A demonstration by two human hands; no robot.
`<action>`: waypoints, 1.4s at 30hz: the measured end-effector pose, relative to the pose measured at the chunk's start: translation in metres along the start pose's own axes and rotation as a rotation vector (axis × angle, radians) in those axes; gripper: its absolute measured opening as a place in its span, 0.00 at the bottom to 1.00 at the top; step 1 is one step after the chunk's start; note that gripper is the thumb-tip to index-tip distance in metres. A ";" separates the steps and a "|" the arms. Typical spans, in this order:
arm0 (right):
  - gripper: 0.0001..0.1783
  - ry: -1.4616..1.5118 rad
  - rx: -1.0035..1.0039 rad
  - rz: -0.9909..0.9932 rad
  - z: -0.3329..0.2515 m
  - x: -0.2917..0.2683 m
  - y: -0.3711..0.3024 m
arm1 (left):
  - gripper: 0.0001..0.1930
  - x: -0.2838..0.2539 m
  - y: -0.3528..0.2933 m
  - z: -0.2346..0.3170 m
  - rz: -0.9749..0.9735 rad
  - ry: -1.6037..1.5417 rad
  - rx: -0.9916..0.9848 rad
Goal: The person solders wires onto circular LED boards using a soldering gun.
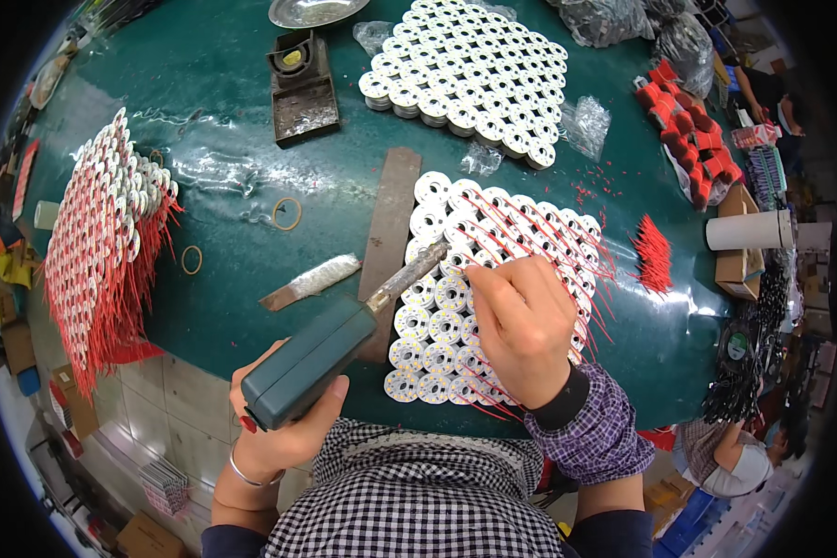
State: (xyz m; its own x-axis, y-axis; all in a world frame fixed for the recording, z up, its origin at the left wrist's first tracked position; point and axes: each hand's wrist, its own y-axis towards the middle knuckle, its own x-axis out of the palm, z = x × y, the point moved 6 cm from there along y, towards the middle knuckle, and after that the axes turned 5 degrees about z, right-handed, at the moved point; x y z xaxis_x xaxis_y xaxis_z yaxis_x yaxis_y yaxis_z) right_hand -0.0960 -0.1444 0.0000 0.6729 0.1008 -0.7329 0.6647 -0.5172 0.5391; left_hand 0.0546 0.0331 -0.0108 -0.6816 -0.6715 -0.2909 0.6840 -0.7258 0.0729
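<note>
My left hand (288, 442) is wrapped round the dark green body of a soldering gun (312, 363). Its metal barrel slants up to the right, and the tip rests at or just above one of the white round LED boards (446, 325), which sit in a block of rows. Close to that tip, my right hand (530, 321) is closed in a pinch over the boards. A thin red wire seems to be between its fingertips, though the fingers mostly hide it. More red wires (521, 223) lie across the boards behind and beside this hand.
A metal strip (391, 223) borders the block on its left, near a wrapped blade (312, 282). Wired boards (102, 242) are stacked far left. Stacked white boards (474, 70) and a black holder (302, 93) stand behind. Cut red wires (653, 256) and red bundles (693, 139) lie right.
</note>
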 end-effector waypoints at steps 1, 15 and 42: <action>0.14 0.001 -0.001 0.000 0.001 0.002 -0.001 | 0.12 -0.001 0.000 0.000 0.001 0.001 0.000; 0.09 -0.025 -0.027 0.012 0.003 0.007 -0.002 | 0.09 0.003 0.001 0.003 -0.064 0.054 0.041; 0.11 0.037 0.053 0.009 -0.014 -0.023 -0.002 | 0.12 -0.012 -0.014 -0.002 0.017 0.042 0.027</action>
State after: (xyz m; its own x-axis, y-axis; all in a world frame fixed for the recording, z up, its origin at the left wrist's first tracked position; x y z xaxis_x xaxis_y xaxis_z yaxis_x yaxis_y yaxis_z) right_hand -0.1083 -0.1340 0.0216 0.6911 0.1263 -0.7116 0.6408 -0.5624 0.5225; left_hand 0.0537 0.0521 -0.0101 -0.6578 -0.6774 -0.3292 0.6880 -0.7183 0.1034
